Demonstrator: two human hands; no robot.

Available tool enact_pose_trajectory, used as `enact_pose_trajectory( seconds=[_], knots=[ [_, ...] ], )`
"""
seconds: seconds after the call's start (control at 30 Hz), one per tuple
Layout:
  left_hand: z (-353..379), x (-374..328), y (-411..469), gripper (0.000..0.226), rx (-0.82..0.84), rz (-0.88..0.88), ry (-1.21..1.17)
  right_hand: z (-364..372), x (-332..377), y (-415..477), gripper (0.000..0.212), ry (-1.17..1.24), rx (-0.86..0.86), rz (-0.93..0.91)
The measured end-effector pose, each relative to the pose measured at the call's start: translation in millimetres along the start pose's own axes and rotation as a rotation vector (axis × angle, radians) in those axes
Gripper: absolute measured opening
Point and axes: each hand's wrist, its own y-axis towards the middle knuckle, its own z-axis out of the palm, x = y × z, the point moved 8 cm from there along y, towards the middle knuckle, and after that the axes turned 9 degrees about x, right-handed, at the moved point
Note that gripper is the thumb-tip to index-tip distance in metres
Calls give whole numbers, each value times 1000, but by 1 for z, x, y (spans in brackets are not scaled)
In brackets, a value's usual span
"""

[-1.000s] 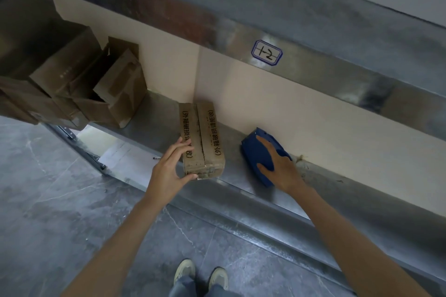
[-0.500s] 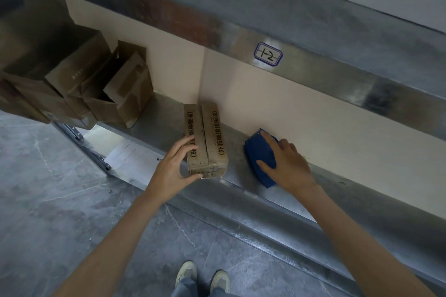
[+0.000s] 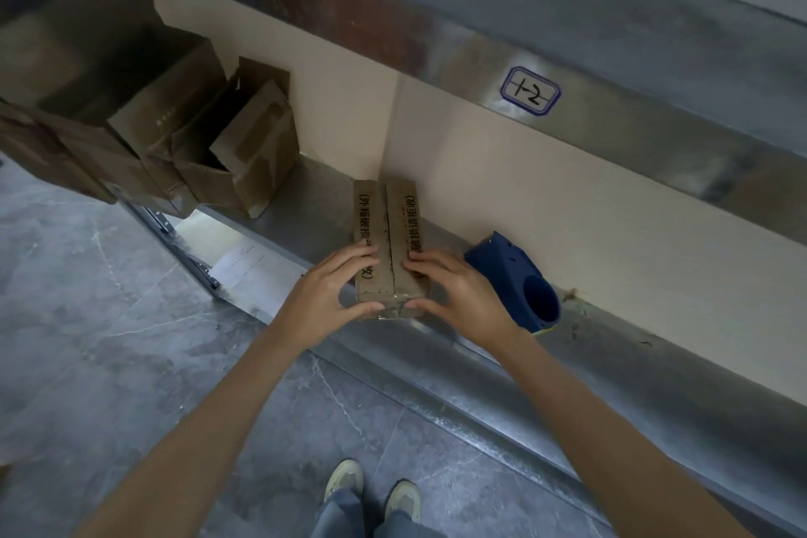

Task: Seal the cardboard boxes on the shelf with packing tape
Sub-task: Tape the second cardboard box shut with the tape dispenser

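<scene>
Shelf (image 3: 314,205): carries the cardboard box (image 3: 386,232) at its near edge, flaps folded shut, position unchanged. The blue tape dispenser (image 3: 515,280) lies just right of the box by the back wall and is now uncovered. The right hand (image 3: 463,297) has left the dispenser and joined the left hand (image 3: 319,301) on the box's near end. Each hand's fingers curl over a top flap, thumb on the end face.

Both arms reach forward, bare forearms converging: left hand (image 3: 325,297) and right hand (image 3: 458,295) grip the small box (image 3: 384,214) from either side, fingers (image 3: 353,258) over its top, thumbs on its near end.
</scene>
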Motion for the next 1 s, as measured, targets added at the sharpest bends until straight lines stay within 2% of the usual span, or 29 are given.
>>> enact_pose_trajectory(
  seconds=[0.17,0.47,0.57,0.63,0.8,0.9,1.0],
  knots=[
    [4,2,-1,62,-14,-7,-57,3,-2,-2,53,26,-67,0],
    [4,-1,-2,64,-18,-65,-132,5,-2,-1,52,59,-32,33],
    [0,0,-1,52,-36,-98,-178,4,-1,-1,50,60,-22,51],
    [-2,-1,-2,41,-95,-108,-185,3,1,1,44,61,-69,85],
    [0,-3,-3,40,-196,-132,-187,4,5,5,26,71,-212,142],
    [0,0,-3,39,-170,-127,-194,2,4,5,17,78,-226,128],
    [2,4,-2,39,-101,-123,-251,1,4,5,19,87,-201,103]
  ],
)
